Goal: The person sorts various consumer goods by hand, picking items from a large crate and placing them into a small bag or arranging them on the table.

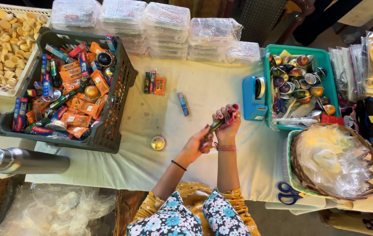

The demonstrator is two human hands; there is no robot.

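Note:
My left hand (194, 145) and my right hand (227, 126) meet over the white cloth-covered table (204, 91). Together they hold a small bundle of slim items (218, 123): a dark tube-like piece gripped by the left fingers and pink-red wrapped pieces in the right fingers. A small round tin with a gold lid (157, 143) lies just left of my left hand. A blue stick-shaped pack (183, 104) lies on the cloth above my hands, and a clear packet of small items (154, 82) lies further up.
A dark crate (121, 94) of small boxes, tubes and tins stands at left, a white basket of round biscuits (3, 43) beyond it. Bubble-wrapped stacks (169, 26) line the back. At right: blue tape dispenser (254, 97), teal tray of shiny tins (298, 81), wicker basket (335, 161), blue scissors (288, 193). A steel bottle (22, 161) lies lower left.

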